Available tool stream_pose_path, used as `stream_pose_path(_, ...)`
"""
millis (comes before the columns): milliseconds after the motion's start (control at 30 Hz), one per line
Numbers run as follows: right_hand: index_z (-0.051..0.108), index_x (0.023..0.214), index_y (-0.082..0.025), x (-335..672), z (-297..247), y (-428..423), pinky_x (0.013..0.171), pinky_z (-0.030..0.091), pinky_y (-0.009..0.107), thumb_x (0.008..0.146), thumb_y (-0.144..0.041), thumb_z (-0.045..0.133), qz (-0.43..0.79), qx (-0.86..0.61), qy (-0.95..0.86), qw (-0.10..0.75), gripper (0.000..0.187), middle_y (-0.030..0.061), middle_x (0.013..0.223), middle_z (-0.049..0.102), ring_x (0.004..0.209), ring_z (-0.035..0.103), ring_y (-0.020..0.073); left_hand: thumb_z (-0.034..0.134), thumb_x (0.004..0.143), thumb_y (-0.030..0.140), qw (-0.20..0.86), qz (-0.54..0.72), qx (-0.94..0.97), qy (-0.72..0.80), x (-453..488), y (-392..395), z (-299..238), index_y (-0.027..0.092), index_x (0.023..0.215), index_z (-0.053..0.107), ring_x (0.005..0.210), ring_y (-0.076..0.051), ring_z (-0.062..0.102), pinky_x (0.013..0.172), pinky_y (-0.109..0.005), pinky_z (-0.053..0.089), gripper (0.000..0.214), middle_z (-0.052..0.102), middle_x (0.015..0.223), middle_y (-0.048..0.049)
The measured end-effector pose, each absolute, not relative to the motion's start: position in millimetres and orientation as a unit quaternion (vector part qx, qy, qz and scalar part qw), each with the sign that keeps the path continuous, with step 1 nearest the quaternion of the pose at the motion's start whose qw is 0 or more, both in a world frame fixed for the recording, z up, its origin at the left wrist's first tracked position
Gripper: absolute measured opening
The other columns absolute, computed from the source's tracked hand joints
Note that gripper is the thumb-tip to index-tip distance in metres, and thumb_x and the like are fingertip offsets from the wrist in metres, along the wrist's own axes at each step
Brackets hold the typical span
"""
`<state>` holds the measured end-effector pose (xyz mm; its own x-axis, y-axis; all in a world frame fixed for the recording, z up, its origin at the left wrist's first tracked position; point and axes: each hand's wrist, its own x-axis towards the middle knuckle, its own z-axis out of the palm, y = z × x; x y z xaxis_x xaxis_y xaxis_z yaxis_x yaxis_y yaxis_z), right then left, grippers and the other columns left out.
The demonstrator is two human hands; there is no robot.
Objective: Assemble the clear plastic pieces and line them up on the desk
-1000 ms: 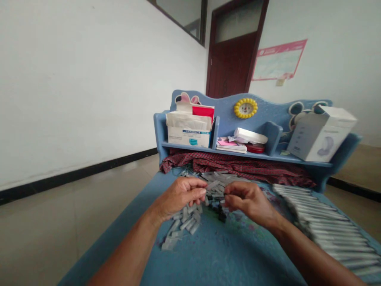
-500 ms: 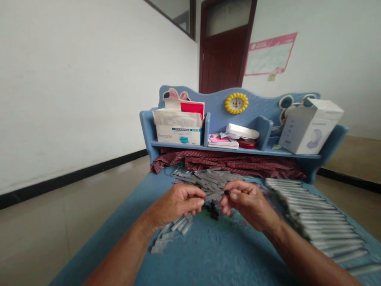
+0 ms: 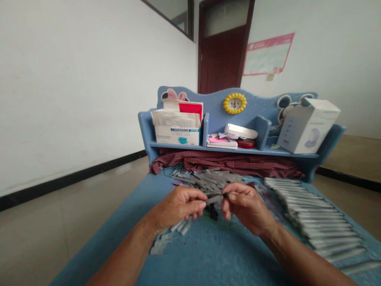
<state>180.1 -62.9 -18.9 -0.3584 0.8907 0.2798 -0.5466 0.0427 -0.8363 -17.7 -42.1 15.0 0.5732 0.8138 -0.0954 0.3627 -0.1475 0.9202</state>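
Note:
My left hand (image 3: pixel 186 203) pinches one end of a flat grey strip (image 3: pixel 213 200) between thumb and forefinger. Opposite it, my right hand (image 3: pixel 244 204) grips a small black piece (image 3: pixel 225 195) in its fingertips, at the strip's other end. Whether the two are joined cannot be made out. Behind the hands lies a loose pile of similar grey strips (image 3: pixel 212 178). Several small black pieces (image 3: pixel 213 212) sit on the table below the fingers. Shorter pale grey strips (image 3: pixel 160 246) lie partly hidden beside my left wrist.
Rows of slim grey-white packets (image 3: pixel 324 218) cover the right side of the blue table (image 3: pixel 214 258). A checked cloth (image 3: pixel 226 163) is bunched under the shelf (image 3: pixel 190 147), which carries a mask box (image 3: pixel 178 135), papers (image 3: pixel 222 143) and a tilted white box (image 3: pixel 309 127).
Both hands stay close together, with the strip now tilted a little differently between them. The whole view has shifted slightly.

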Motion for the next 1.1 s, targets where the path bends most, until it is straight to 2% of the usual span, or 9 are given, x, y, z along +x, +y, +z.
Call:
stream_pose_path(433, 0.063, 0.088, -0.016, 176.3, -20.5, -63.1, 0.045, 0.044, 0.022, 0.077, -0.021, 0.057, 0.693, -0.152, -0.461, 0.533, 0.014, 0.0039, 0.060, 0.066, 0.047, 0.059, 0.0130, 0.054, 0.075, 0.037, 0.526, 0.215, 0.727, 0.386, -15.6, -42.1, 12.3, 0.012, 0.085, 0.060, 0.054, -0.008, 0.052, 0.044, -0.018, 0.036, 0.028, 0.058, 0.063, -0.0010)
stream_pose_path(800, 0.062, 0.090, -0.019, 174.8, -22.9, -63.7, 0.046, 0.043, 0.023, 0.078, -0.025, 0.058, 0.678, -0.162, -0.465, 0.546, 0.014, 0.0027, 0.058, 0.066, 0.046, 0.058, 0.0128, 0.054, 0.076, 0.034, 0.641, 0.233, 0.647, 0.341, -10.2, -46.2, 7.4, 0.013, 0.076, 0.055, 0.050, -0.006, 0.051, 0.040, -0.014, 0.033, 0.022, 0.058, 0.062, -0.0008)
stream_pose_path(967, 0.062, 0.091, -0.019, 175.6, -23.6, -61.8, 0.047, 0.044, 0.025, 0.078, -0.026, 0.057, 0.643, -0.193, -0.492, 0.554, 0.015, 0.0026, 0.058, 0.066, 0.045, 0.058, 0.0129, 0.053, 0.077, 0.033, 0.669, 0.228, 0.624, 0.333, -8.9, -46.9, 6.0, 0.012, 0.077, 0.054, 0.047, -0.005, 0.049, 0.038, -0.014, 0.031, 0.021, 0.057, 0.060, -0.0002)
stream_pose_path(1100, 0.061, 0.090, -0.017, 183.0, -22.0, -61.8, 0.048, 0.045, 0.026, 0.077, -0.029, 0.058, 0.553, -0.252, -0.569, 0.554, 0.018, 0.0027, 0.059, 0.066, 0.047, 0.058, 0.0132, 0.051, 0.078, 0.031, 0.660, 0.226, 0.628, 0.346, -9.2, -46.7, 6.8, 0.013, 0.078, 0.055, 0.046, -0.004, 0.048, 0.037, -0.013, 0.030, 0.019, 0.057, 0.060, 0.0003)
